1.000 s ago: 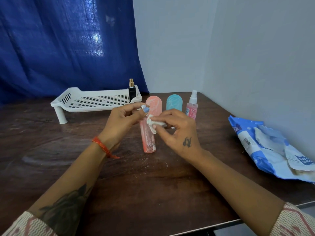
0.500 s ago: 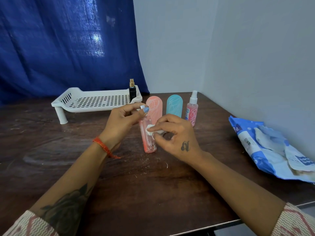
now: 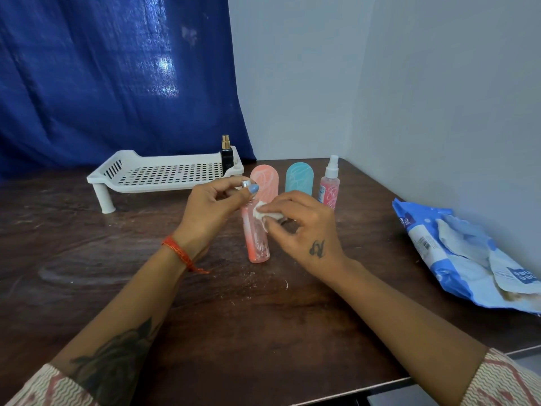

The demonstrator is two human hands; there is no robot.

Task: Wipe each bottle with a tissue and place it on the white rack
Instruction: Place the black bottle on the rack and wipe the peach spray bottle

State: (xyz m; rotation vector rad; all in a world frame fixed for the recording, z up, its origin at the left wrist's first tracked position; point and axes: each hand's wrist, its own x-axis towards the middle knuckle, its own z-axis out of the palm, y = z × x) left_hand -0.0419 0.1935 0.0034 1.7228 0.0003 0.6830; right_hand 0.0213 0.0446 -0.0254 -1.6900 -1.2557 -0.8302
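Observation:
A pink bottle (image 3: 257,244) stands upright on the dark wooden table (image 3: 263,317). My left hand (image 3: 210,209) pinches its silver top. My right hand (image 3: 301,227) pinches a small white tissue (image 3: 265,213) against the bottle's upper right side. Behind them stand a salmon capsule-shaped bottle (image 3: 266,183), a teal one (image 3: 299,177) and a pink spray bottle (image 3: 330,186). A black perfume bottle (image 3: 227,155) stands on the right end of the white rack (image 3: 164,174).
A blue and white tissue pack (image 3: 465,253) lies open at the right by the wall. A blue curtain hangs behind the rack. White crumbs dot the table near the pink bottle.
My right hand has slid the tissue down the bottle and back up to its upper part. My left hand has stayed on the top.

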